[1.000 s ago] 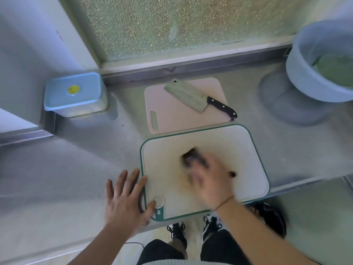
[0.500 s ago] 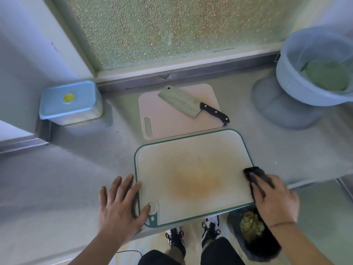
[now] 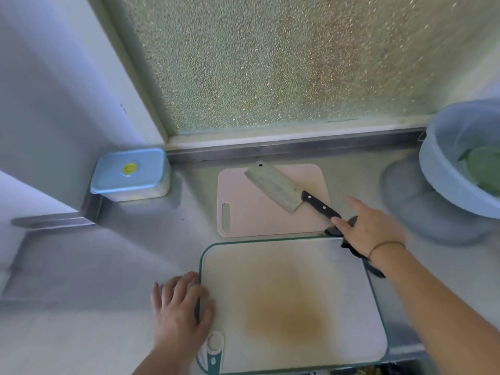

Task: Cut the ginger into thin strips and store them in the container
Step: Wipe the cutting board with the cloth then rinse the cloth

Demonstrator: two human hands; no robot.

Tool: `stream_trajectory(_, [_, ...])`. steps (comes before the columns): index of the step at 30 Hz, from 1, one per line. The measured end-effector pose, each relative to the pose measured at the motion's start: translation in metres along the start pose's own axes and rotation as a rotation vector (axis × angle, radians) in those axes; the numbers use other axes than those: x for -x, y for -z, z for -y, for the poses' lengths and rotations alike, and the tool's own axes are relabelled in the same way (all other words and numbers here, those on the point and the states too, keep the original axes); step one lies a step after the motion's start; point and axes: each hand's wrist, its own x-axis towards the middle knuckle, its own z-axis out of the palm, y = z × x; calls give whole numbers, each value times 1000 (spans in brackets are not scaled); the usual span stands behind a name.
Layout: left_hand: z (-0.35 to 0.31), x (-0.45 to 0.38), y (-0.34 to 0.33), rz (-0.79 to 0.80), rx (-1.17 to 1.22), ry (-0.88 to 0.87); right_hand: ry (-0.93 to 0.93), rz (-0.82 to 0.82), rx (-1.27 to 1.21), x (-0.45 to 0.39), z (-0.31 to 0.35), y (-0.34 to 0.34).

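Observation:
No ginger shows anywhere. The white cutting board (image 3: 292, 301) with a green rim lies in front of me, bare except for a yellow-brown stain. My left hand (image 3: 180, 312) rests flat on the counter, thumb against the board's left edge. My right hand (image 3: 370, 228) holds a black cloth (image 3: 351, 250) just past the board's far right corner, its thumb beside the black handle of the cleaver (image 3: 278, 186). The cleaver lies on a small pink board (image 3: 243, 212). The container (image 3: 130, 174), with its blue lid on, stands at the back left.
A pale blue bowl (image 3: 443, 169) holding something green sits raised at the far right. The frosted window (image 3: 270, 63) and its metal sill close off the back, and a white wall (image 3: 54, 104) the left. The steel counter (image 3: 108, 266) ends just below the white board.
My right hand wiped the white board with the black cloth, swept off its right edge, then moved up to the cleaver's handle. My left hand stayed at the board's left edge.

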Motion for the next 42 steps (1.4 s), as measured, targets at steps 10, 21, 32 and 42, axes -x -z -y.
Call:
stream_trajectory(10, [-51, -36, -22, -91, 103, -40, 209, 311, 392, -64, 40, 10])
stream_trajectory(21, [-30, -90, -10, -157, 188, 180, 371, 390, 329, 77, 0, 15])
stream_trajectory(32, [-16, -158, -24, 206, 1, -36, 458, 720, 442, 110, -9, -30])
stream_trajectory(42, [-7, -165, -3, 368, -34, 4, 440, 255, -253, 25, 45, 38])
